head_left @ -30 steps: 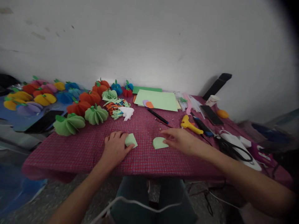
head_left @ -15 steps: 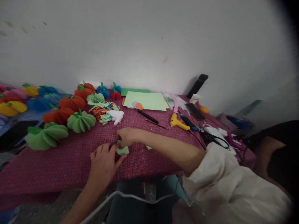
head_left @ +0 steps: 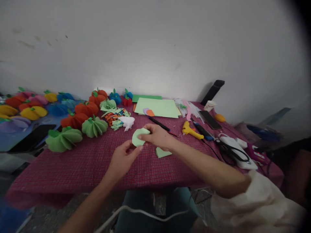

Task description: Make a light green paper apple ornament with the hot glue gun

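A light green paper disc (head_left: 138, 137), possibly several layers thick, is held up above the table between both hands. My left hand (head_left: 123, 158) grips its lower left edge with thumb and fingers. On the disc's right side, my right hand (head_left: 155, 136) pinches it, thumb across the face. More light green paper pieces (head_left: 163, 152) lie on the cloth just below my right wrist. Left of my hands stand finished-looking green paper pumpkins (head_left: 94, 127). A crumpled white tissue (head_left: 127, 121) rests beyond my left hand.
Behind my hands are paper scraps (head_left: 113, 117), light green sheets (head_left: 157, 107) and a black pen (head_left: 159, 123). Rightward lie a yellow glue gun (head_left: 190, 130), a blue-black cutter (head_left: 202, 131), black scissors (head_left: 230, 152), a phone (head_left: 210, 119) and a paper cup (head_left: 210, 105). Colourful paper pumpkins (head_left: 86, 109) crowd the left.
The light green paper has come up off the table and now shows its round face. Both hands rose with it, and the right wrist uncovered the other green pieces. The view shifted slightly left.
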`<action>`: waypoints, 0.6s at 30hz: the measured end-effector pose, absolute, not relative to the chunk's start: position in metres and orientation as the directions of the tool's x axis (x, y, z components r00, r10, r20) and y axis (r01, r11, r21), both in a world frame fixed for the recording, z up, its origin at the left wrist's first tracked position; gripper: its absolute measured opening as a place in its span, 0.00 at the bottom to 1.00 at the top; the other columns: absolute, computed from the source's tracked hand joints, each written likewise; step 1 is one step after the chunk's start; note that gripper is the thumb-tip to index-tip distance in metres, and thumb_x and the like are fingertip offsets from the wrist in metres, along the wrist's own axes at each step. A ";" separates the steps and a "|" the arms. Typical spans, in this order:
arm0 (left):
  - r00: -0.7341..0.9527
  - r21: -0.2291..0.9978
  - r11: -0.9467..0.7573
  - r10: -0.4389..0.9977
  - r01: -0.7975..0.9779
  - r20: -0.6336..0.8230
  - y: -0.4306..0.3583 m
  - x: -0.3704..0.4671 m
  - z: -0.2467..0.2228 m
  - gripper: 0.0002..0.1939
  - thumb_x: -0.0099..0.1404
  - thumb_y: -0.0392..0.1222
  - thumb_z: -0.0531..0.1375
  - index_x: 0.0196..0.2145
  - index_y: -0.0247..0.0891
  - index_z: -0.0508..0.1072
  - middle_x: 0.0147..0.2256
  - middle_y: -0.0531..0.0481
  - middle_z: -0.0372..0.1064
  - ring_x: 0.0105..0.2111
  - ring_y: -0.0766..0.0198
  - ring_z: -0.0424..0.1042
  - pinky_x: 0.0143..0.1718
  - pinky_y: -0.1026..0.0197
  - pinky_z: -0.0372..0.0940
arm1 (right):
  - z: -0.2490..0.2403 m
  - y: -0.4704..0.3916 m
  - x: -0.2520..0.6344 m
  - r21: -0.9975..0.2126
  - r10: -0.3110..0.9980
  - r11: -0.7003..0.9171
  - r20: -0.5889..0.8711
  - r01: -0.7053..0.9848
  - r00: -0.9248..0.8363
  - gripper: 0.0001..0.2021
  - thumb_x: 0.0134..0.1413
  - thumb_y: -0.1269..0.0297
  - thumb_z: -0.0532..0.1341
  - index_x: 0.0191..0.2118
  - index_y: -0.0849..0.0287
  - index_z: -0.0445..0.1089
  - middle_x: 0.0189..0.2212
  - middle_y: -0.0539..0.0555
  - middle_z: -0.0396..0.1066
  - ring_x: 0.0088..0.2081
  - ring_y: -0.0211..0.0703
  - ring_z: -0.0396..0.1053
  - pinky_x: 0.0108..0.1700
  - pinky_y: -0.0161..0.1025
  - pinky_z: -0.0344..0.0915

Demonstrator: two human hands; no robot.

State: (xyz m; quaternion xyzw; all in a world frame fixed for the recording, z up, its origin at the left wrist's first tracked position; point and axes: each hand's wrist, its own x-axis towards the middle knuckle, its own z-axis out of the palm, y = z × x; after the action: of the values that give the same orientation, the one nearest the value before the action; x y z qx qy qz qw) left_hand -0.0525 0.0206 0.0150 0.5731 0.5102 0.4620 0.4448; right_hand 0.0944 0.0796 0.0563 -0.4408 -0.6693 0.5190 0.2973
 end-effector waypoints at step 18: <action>0.348 0.880 -0.141 0.937 0.454 -0.029 0.059 0.005 0.019 0.15 0.58 0.49 0.55 0.24 0.35 0.69 0.22 0.56 0.62 0.24 0.68 0.60 0.25 0.66 0.55 | 0.039 0.078 0.208 -0.963 0.857 0.016 -0.125 0.270 -0.500 0.06 0.49 0.63 0.61 0.29 0.61 0.69 0.24 0.47 0.67 0.26 0.33 0.62 0.31 0.34 0.60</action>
State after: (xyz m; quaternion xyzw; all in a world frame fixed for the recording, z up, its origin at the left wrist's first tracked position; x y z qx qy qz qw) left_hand 0.0047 0.0585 0.0186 0.7007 0.4964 0.2823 0.4277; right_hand 0.2079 0.0779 0.0389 -0.4251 -0.6625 0.5578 0.2631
